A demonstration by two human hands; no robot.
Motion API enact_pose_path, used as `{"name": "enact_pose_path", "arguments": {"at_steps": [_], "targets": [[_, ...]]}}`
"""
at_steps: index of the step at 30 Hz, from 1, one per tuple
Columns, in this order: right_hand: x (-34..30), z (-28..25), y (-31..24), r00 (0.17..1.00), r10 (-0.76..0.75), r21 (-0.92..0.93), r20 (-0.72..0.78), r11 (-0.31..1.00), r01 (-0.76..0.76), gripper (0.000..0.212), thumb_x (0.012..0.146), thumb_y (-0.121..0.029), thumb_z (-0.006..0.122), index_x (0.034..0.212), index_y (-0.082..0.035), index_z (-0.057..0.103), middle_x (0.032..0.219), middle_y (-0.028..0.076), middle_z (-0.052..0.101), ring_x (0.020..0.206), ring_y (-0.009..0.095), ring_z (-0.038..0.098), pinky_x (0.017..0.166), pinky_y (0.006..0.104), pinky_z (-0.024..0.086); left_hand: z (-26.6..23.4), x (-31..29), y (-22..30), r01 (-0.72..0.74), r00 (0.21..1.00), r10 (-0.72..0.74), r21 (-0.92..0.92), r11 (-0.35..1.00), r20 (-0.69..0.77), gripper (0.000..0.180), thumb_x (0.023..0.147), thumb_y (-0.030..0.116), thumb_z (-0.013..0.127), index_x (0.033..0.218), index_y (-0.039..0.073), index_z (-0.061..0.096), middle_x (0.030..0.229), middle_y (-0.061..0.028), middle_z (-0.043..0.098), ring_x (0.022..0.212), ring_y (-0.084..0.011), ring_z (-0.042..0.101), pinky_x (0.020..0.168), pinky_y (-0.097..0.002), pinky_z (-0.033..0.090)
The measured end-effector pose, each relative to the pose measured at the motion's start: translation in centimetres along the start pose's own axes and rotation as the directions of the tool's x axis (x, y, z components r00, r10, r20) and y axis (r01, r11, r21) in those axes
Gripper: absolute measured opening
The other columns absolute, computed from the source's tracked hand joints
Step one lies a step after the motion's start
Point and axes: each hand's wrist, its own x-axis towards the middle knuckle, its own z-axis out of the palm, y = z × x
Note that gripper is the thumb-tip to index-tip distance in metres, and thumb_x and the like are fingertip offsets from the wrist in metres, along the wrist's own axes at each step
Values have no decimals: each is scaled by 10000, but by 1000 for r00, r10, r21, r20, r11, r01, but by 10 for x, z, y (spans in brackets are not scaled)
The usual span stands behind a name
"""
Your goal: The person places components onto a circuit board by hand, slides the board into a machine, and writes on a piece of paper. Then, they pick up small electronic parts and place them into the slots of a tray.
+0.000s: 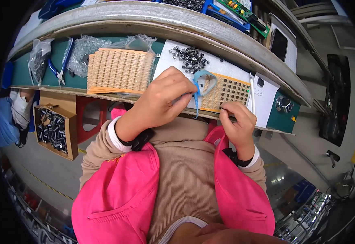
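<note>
My left hand (161, 97) is closed in a pinch on a light blue anti-static wrist strap (210, 75), holding it by its blue clip, with a thin cord hanging down. The loop hangs over a tan circuit board panel (210, 99) with orange edges. Rows of small black square parts (235, 90) sit on the panel's right half. At the panel's near edge is my right hand (239, 122), fingers curled and thumb and forefinger together; whether anything is between them is too small to tell. Beyond the panel, a heap of loose black parts (189, 58) lies on a white sheet (167, 51).
Left of the sheet stands a stack of tan panels (118, 71), beside plastic bags (86, 46) and blue-handled cutters (59, 73). A white pen (252, 93) lies right of the panel. A metal rail (145, 18) runs behind. A cardboard box (55, 130) of black parts stands low at left.
</note>
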Motion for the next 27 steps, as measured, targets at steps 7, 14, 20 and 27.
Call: {"name": "enact_pose_path", "arguments": {"at_steps": [7,14,20,27], "targets": [[3,7,8,997,-65,-131,51,989,72,156,684,64,704,822,2,668,815,80,548,665,160,555,592,249,449,1,-3,-2,9,1000,-9,-13,1000,-1,172,719,-63,641,880,-3,627,840,-100,624,820,-268,574,735,-347,463],[4,7,7,997,-15,-90,79,996,22,142,691,59,703,819,7,668,810,76,554,648,145,536,541,241,408,0,-3,-2,14,1000,-14,-21,1000,3,166,727,-53,646,882,3,628,842,-98,627,822,-267,577,737,-350,462],[5,6,6,994,7,-74,107,997,1,141,699,60,696,825,7,665,806,69,552,630,132,520,517,239,389,0,-3,-2,21,1000,-21,-11,1000,20,166,727,-51,645,882,3,627,844,-98,627,824,-268,575,742,-350,461],[7,5,3,986,41,-112,162,993,-23,109,716,58,682,804,4,648,742,80,550,589,149,528,495,267,390,0,-3,-2,34,999,-33,-12,999,38,165,726,-49,646,882,3,628,845,-100,626,829,-270,572,745,-348,460]]}}
